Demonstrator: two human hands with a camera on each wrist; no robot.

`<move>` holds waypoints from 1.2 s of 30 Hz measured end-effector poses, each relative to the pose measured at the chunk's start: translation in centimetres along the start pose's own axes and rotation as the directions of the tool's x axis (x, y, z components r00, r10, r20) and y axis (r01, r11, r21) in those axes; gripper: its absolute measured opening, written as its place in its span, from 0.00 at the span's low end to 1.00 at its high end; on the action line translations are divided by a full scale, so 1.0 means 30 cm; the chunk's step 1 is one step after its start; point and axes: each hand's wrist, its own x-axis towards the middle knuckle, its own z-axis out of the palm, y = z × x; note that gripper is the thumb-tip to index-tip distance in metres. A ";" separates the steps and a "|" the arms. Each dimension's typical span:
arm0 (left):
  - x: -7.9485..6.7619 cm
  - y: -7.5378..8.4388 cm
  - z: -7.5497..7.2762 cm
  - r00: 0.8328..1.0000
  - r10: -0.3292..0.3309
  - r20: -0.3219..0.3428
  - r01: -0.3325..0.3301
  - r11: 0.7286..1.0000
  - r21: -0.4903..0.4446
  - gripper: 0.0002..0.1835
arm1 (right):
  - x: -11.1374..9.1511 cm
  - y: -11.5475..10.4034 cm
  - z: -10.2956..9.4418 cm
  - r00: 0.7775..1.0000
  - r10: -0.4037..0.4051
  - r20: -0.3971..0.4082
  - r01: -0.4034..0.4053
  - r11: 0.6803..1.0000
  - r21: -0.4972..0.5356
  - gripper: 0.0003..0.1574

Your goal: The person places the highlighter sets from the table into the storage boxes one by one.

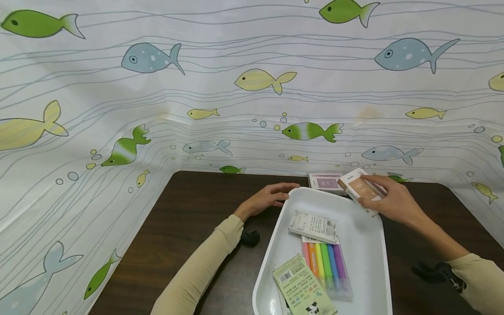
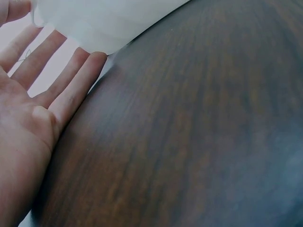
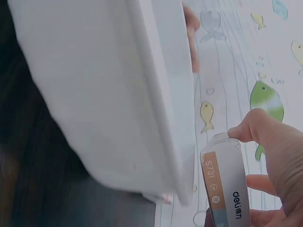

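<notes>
A small white box (image 1: 356, 186) with an orange-brown panel is held in my right hand (image 1: 393, 199), above the far right corner of a white plastic bin (image 1: 364, 232). In the right wrist view the box (image 3: 232, 189) shows "deli" and "S731" on its narrow side, with the thumb at one end. My left hand (image 1: 265, 199) touches the bin's far left corner; its fingers (image 2: 71, 92) look mostly straight against the wall. Inside the bin lie a greyish white box (image 1: 313, 225), a clear pack of coloured markers (image 1: 328, 262) and a green box (image 1: 305, 288) with a panda picture.
Behind the bin, a box with a purple panel (image 1: 324, 181) lies on the dark wooden table (image 1: 189, 205). A white curtain (image 1: 220, 52) printed with fish surrounds the table's back and sides. Black bands (image 1: 250, 238) sit at both wrists.
</notes>
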 end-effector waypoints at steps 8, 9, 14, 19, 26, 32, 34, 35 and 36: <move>0.000 -0.001 0.003 1.000 0.000 0.002 0.000 1.000 0.008 0.25 | -0.025 -0.073 0.042 0.996 -0.084 0.002 0.084 0.996 0.030 0.47; 0.000 0.000 0.004 1.000 0.001 0.002 -0.001 1.000 0.009 0.25 | -0.028 -0.080 0.048 0.995 -0.102 0.006 0.102 0.994 0.028 0.47; -0.001 0.001 0.007 1.000 0.007 0.002 -0.007 1.000 0.010 0.25 | -0.037 -0.118 0.073 0.984 -0.176 0.024 0.175 0.984 0.026 0.45; -0.002 0.009 0.008 1.000 0.006 -0.003 -0.006 1.000 0.017 0.25 | -0.043 -0.149 0.099 0.974 -0.217 0.065 0.214 0.976 0.046 0.44; -0.004 0.001 0.005 1.000 0.004 0.002 -0.004 1.000 0.003 0.25 | -0.055 -0.189 0.133 0.959 -0.262 0.110 0.251 0.962 0.103 0.43; -0.002 -0.002 0.004 1.000 0.009 -0.002 -0.009 1.000 0.006 0.25 | -0.066 -0.232 0.143 0.951 -0.272 0.151 0.250 0.957 0.146 0.41; -0.002 -0.002 0.004 1.000 0.010 -0.001 -0.010 1.000 0.009 0.25 | -0.073 -0.246 0.144 0.949 -0.268 0.165 0.245 0.958 0.147 0.40; -0.001 -0.002 0.004 1.000 0.010 0.000 -0.010 1.000 0.009 0.25 | -0.078 -0.254 0.143 0.948 -0.265 0.174 0.241 0.959 0.149 0.40; -0.001 -0.003 0.003 1.000 0.009 0.000 -0.009 1.000 0.011 0.25 | -0.083 -0.260 0.143 0.948 -0.263 0.182 0.237 0.960 0.152 0.40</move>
